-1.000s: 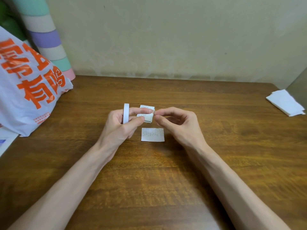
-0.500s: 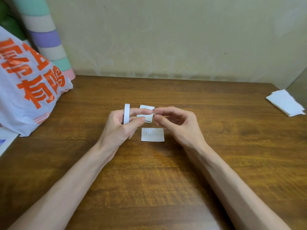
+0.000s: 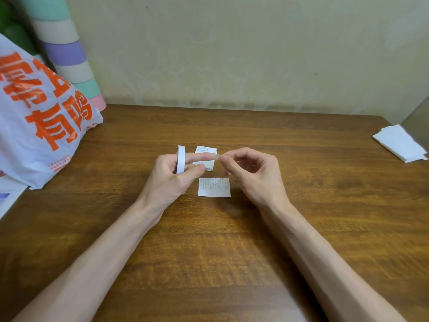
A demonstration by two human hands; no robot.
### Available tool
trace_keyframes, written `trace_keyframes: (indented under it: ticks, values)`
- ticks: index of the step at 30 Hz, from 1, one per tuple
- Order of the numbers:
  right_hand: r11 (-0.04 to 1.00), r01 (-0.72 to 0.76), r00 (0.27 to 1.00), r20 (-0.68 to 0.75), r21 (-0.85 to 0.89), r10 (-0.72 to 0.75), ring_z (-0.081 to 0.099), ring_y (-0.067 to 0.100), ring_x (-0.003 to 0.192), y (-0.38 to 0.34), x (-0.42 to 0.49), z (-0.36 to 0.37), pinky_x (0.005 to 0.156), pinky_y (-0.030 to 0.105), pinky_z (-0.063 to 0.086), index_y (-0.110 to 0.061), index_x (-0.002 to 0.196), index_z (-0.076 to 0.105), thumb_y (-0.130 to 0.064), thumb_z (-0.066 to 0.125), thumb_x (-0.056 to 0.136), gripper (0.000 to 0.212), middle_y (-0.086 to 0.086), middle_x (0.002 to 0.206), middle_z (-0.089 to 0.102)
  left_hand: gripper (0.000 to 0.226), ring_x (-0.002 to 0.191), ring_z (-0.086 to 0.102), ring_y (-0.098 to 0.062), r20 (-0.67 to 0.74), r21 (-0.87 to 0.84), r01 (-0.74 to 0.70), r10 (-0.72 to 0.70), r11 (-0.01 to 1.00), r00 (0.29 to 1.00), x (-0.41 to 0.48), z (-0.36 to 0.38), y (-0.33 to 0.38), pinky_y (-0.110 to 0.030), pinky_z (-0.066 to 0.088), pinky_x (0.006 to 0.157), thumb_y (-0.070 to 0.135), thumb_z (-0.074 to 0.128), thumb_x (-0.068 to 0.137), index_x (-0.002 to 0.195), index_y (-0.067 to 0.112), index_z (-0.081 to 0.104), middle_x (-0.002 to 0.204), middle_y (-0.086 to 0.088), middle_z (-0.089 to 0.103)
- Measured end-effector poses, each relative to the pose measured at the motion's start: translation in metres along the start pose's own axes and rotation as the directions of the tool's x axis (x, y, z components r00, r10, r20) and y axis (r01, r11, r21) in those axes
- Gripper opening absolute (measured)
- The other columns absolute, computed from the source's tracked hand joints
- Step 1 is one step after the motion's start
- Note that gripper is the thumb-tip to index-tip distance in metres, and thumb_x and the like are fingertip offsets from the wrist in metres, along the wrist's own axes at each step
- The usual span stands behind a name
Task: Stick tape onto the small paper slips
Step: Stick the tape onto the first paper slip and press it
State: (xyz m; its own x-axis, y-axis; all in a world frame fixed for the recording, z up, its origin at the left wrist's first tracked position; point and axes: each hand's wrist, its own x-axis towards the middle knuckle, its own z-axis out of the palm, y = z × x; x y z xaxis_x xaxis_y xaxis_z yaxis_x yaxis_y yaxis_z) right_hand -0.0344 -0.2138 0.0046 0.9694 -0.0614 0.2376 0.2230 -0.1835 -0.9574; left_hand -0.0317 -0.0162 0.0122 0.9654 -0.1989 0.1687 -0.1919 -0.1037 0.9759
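Head cam, left to right: white bag with orange print on the bench edge, left hand gripping the tape roll, slip stack behind its fingers, single paper slip lying flat between the hands, right hand pinching the tape end.

A white plastic bag with orange lettering sits far left on the brown wooden surface; folded white paper lies far right.
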Motion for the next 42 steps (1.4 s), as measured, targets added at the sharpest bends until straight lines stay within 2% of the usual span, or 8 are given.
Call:
trace_keyframes:
  ticks: [5, 7, 8, 9, 13, 18, 23, 42]
  values:
    - [0.991, -0.005, 1.000, -0.012, -0.135, 0.003, 0.074, 0.010, 0.077, 0.001, -0.001, 0.004, 0.073, 0.021, 0.055, -0.021, 0.089, 0.079, -0.027, 0.077, 0.095, 0.009, -0.011, 0.080, 0.077, 0.022, 0.051, 0.025, -0.013, -0.052, 0.117, 0.023, -0.017, 0.993, 0.998, -0.002, 0.000, 0.000, -0.008, 0.043, 0.062, 0.011, 0.066, 0.099, 0.103, 0.025, 0.083, 0.058, -0.010, 0.029]
    - [0.988, -0.001, 1.000, -0.024, -0.151, -0.003, 0.074, 0.011, 0.077, 0.000, -0.002, 0.004, 0.075, 0.024, 0.057, -0.021, 0.089, 0.079, -0.028, 0.077, 0.096, 0.010, -0.011, 0.081, 0.077, 0.017, 0.048, 0.035, -0.008, -0.076, 0.165, 0.038, -0.026, 0.986, 0.997, -0.002, -0.001, 0.000, -0.023, 0.050, 0.078, 0.008, 0.066, 0.097, 0.088, -0.002, 0.077, 0.054, -0.011, 0.061]
    - [0.988, -0.009, 1.000, -0.024, -0.152, 0.005, 0.073, 0.010, 0.076, -0.001, -0.001, 0.002, 0.075, 0.026, 0.057, -0.021, 0.089, 0.079, -0.028, 0.077, 0.096, 0.010, -0.011, 0.079, 0.077, 0.024, 0.049, 0.039, -0.009, -0.106, 0.178, 0.044, -0.025, 0.983, 0.994, -0.001, -0.003, -0.002, -0.029, 0.048, 0.082, 0.006, 0.066, 0.096, 0.084, -0.014, 0.069, 0.090, -0.014, 0.059]
    - [0.988, -0.025, 1.000, -0.014, -0.154, 0.023, 0.072, 0.009, 0.074, 0.000, -0.001, 0.000, 0.076, 0.029, 0.059, -0.021, 0.089, 0.080, -0.029, 0.077, 0.096, 0.010, -0.010, 0.078, 0.076, 0.028, 0.051, 0.040, -0.013, -0.139, 0.186, 0.044, -0.018, 0.982, 0.990, 0.001, -0.006, -0.003, -0.031, 0.044, 0.082, 0.005, 0.066, 0.096, 0.079, -0.018, 0.065, 0.059, 0.002, 0.069]
    - [0.980, -0.082, 0.993, 0.070, -0.180, 0.096, 0.072, 0.010, 0.070, 0.001, 0.001, -0.007, 0.084, 0.047, 0.064, -0.022, 0.091, 0.081, -0.030, 0.078, 0.094, 0.009, -0.003, 0.074, 0.077, 0.015, 0.050, 0.034, -0.022, -0.151, 0.301, -0.061, 0.111, 0.952, 0.982, 0.007, -0.016, -0.009, -0.023, 0.044, 0.064, 0.007, 0.069, 0.096, 0.092, 0.014, 0.081, 0.049, 0.004, 0.041]
    - [0.977, -0.071, 0.974, 0.197, -0.202, 0.111, 0.057, -0.002, 0.060, -0.001, 0.004, -0.013, 0.064, 0.013, 0.045, -0.016, 0.093, 0.079, -0.027, 0.065, 0.104, 0.021, -0.019, 0.065, 0.067, 0.020, 0.053, 0.049, -0.006, 0.030, 0.489, -0.107, 0.106, 0.866, 0.994, 0.008, -0.020, -0.015, -0.020, 0.046, 0.066, 0.025, 0.082, 0.089, 0.106, 0.014, 0.080, 0.058, 0.021, 0.054]
    - [0.937, -0.124, 0.952, 0.225, -0.327, 0.205, 0.049, -0.001, 0.052, 0.002, 0.004, -0.013, 0.053, 0.013, 0.036, -0.025, 0.093, 0.081, -0.037, 0.064, 0.104, 0.024, -0.007, 0.068, 0.065, 0.034, 0.082, 0.063, -0.003, 0.104, 0.634, -0.081, 0.019, 0.769, 0.994, 0.007, -0.020, -0.015, -0.025, 0.051, 0.070, 0.047, 0.088, 0.077, 0.110, 0.046, 0.078, 0.074, 0.020, 0.060]
    - [0.820, -0.151, 0.957, 0.126, -0.551, 0.261, 0.050, -0.001, 0.045, -0.003, 0.003, 0.000, 0.047, 0.012, 0.036, -0.022, 0.083, 0.081, -0.029, 0.065, 0.100, 0.024, -0.019, 0.040, 0.048, 0.025, 0.070, 0.061, -0.008, 0.098, 0.674, -0.044, -0.030, 0.737, 0.995, 0.009, -0.016, -0.016, -0.026, 0.051, 0.065, 0.051, 0.085, 0.079, 0.101, 0.041, 0.078, 0.074, 0.009, 0.061]
